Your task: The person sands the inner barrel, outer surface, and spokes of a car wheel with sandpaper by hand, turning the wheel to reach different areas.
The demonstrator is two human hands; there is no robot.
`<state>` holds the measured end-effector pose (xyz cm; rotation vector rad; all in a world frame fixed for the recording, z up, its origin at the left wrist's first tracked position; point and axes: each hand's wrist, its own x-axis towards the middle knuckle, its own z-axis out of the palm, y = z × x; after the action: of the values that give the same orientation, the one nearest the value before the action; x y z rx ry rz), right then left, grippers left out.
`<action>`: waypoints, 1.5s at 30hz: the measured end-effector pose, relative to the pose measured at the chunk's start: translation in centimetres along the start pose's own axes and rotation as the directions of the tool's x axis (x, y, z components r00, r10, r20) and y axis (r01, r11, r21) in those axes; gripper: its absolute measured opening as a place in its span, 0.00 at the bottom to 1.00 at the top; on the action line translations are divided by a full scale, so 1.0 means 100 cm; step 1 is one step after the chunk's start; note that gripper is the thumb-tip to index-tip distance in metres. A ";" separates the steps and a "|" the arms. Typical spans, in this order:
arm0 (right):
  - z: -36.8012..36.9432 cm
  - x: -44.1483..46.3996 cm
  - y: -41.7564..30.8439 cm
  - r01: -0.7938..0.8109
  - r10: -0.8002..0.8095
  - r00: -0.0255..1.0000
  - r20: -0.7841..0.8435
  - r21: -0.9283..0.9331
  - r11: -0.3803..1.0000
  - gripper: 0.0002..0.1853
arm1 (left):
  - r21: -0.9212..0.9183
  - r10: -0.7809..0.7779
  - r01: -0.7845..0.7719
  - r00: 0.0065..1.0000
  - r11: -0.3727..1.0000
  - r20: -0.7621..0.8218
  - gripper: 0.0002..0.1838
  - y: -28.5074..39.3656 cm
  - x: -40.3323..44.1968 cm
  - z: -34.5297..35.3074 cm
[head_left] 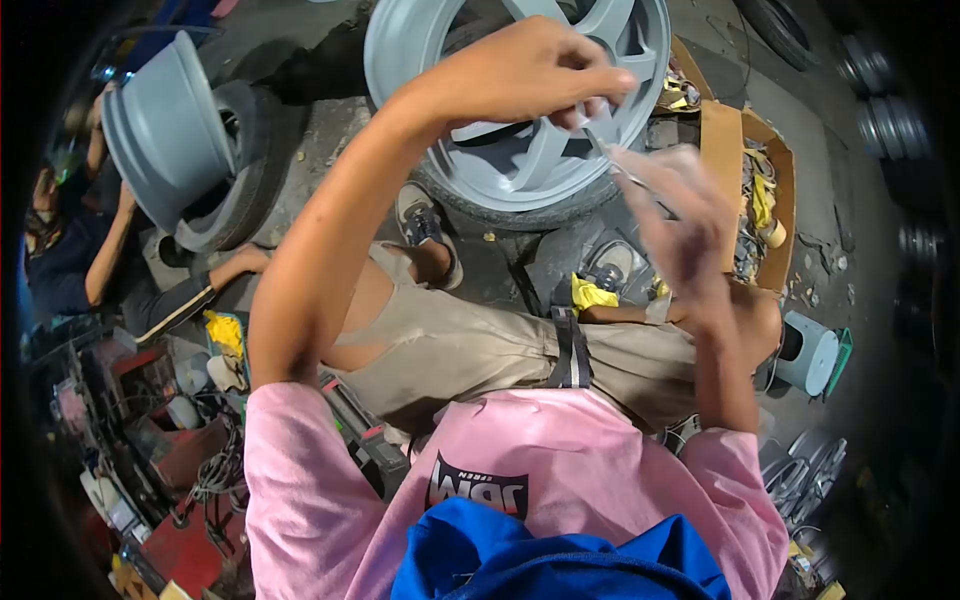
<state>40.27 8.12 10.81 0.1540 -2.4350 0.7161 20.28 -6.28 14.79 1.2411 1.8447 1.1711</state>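
Observation:
My left hand (545, 80) is above the grey spoked wheel rim (545, 160), its fingers pinched together on something too small to make out. To its right, my right hand (682, 215) is blurred by motion and closed on a thin metal tool (640, 183). The tool slants up and left, its tip close to the fingertips of my left hand; whether they touch is unclear. The rim lies on a tire (560, 218) in front of my feet.
At the left, a co-worker's arm (108, 250) is beside another grey rim (165, 140) and a tire (262, 170). Cardboard boxes of small parts (785, 225) stand at the right. Tools and cables (215, 470) fill the lower left. A white container (815, 352) is at the right.

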 end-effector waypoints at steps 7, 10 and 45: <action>0.142 -0.104 0.089 -0.124 0.154 0.944 0.291 -0.119 0.985 0.19 | 0.338 -0.125 0.286 0.895 0.897 -0.428 0.18 0.028 -0.038 -0.071; 0.174 -0.117 0.093 -0.128 0.157 0.956 0.249 -0.128 0.983 0.19 | 0.277 0.040 0.152 0.814 0.949 -0.580 0.16 -0.019 -0.050 -0.112; 0.202 -0.136 0.097 -0.231 0.240 0.962 0.133 -0.083 0.969 0.12 | 0.355 -0.066 0.281 0.856 0.892 -0.512 0.19 -0.059 -0.042 -0.116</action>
<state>38.58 5.03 -15.16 -0.1186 -2.6391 0.7470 9.76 -14.93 14.31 1.0054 2.6461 1.0833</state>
